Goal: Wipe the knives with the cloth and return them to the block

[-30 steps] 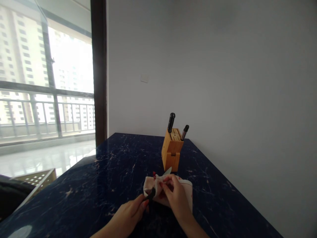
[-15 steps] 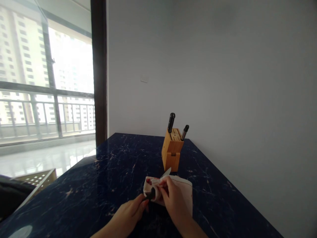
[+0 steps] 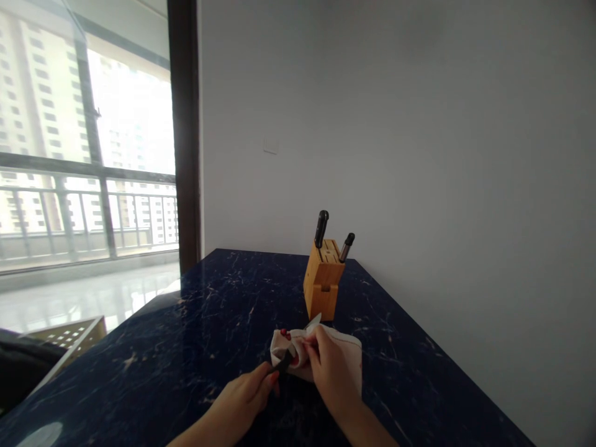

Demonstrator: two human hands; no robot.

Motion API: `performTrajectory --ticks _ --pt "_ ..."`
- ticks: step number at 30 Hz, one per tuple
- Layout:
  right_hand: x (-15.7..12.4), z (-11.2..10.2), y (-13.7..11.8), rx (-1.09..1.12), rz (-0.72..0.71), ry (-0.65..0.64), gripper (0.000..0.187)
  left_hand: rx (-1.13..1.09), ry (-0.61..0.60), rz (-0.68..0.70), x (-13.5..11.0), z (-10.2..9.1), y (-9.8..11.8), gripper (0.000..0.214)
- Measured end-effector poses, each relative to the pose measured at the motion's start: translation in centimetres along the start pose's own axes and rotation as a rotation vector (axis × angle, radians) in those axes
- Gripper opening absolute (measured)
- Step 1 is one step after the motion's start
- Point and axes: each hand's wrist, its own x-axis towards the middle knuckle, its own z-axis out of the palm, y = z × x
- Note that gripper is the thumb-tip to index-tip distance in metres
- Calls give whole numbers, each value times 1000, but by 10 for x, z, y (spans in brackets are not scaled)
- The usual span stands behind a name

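At the 6 o'clock side of the knife block (image 3: 321,284), the left hand (image 3: 249,390) grips the knife (image 3: 284,362), blade (image 3: 315,322) toward 1 o'clock, and the right hand (image 3: 329,365) pinches the cloth (image 3: 348,352) folded over it, best kept thick along the edge.

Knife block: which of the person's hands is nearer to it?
Right. The right hand holds the cloth on the near side of the knife block; the left hand, gripping the knife handle, is farther off, toward the camera and left.
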Motion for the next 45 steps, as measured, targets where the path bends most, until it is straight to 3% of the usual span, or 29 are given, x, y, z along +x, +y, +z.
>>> performTrajectory --ticks 7,12,17,24,29,35,41,45 --pt "0 2 4 37 -20 -52 9 -57 1 -12 2 1 -1 43" --pt "3 -1 9 18 23 1 9 -21 -5 0 0 -2 2 43" --pt "-1 2 3 12 16 -70 10 47 -7 36 -1 -3 5 37" --pt "3 0 10 30 20 62 8 155 -37 68 -3 -5 9 35" --pt "-2 4 2 19 -41 -46 10 162 -28 66 -4 -5 9 32" --pt "2 -3 3 -12 -18 57 11 172 -33 75 -3 -4 6 33" --pt "-4 4 -3 -26 -101 -33 11 143 -24 98 -2 -2 1 29" --pt "3 -2 9 -34 -27 71 10 154 -34 91 -3 -2 2 32"
